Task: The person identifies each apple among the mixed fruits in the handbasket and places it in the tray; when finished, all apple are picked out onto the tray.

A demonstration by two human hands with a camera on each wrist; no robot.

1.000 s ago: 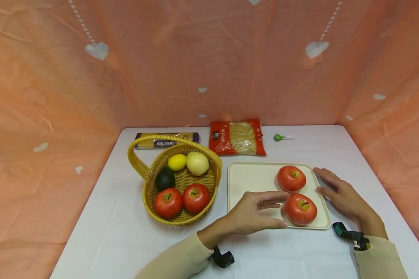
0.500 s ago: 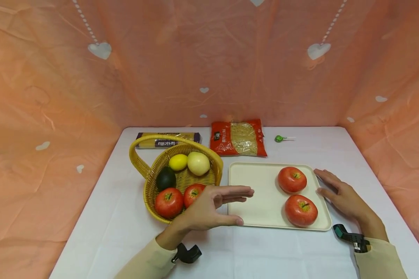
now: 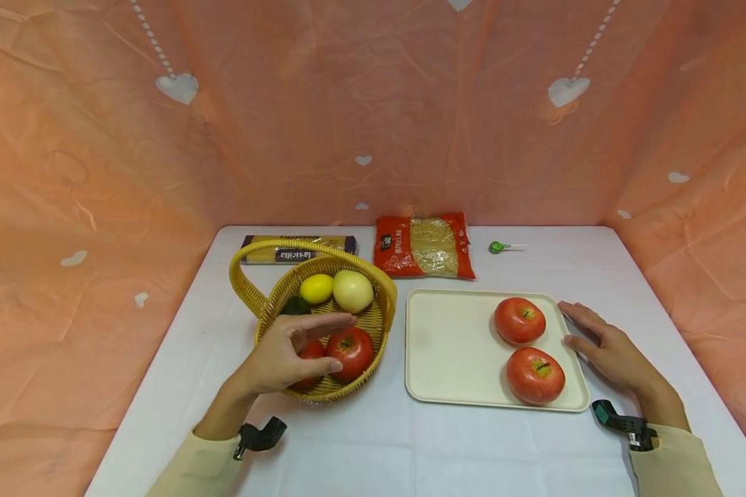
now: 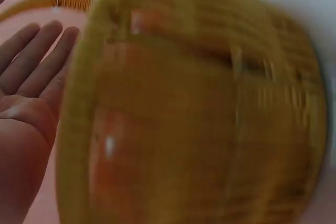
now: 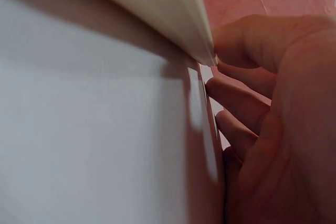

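Observation:
My left hand (image 3: 286, 355) hovers over the near left part of the yellow wicker basket (image 3: 382, 355), fingers and thumb spread apart with nothing between them. It partly hides one red apple (image 3: 311, 351) and a dark green avocado-like fruit (image 3: 296, 306). A second red apple (image 3: 351, 352) lies just right of the fingertips. In the left wrist view the basket (image 4: 210, 129) is blurred beside the palm. My right hand (image 3: 615, 351) rests at the right edge of the cream tray (image 3: 454, 345), fingers loosely extended. In the right wrist view, the thumb touches the tray's rim (image 5: 202, 40).
On the tray are two red apples, one farther (image 3: 519, 320) and one nearer (image 3: 536, 375). The basket also holds a lemon (image 3: 316, 288) and a pale round fruit (image 3: 352, 290). Behind lie a pasta packet (image 3: 298, 255), a red noodle bag (image 3: 424, 246) and a green lollipop (image 3: 497, 247).
My left hand has moved left, away from the nearer apple on the tray, across to above the basket. The right hand and the apples have stayed put.

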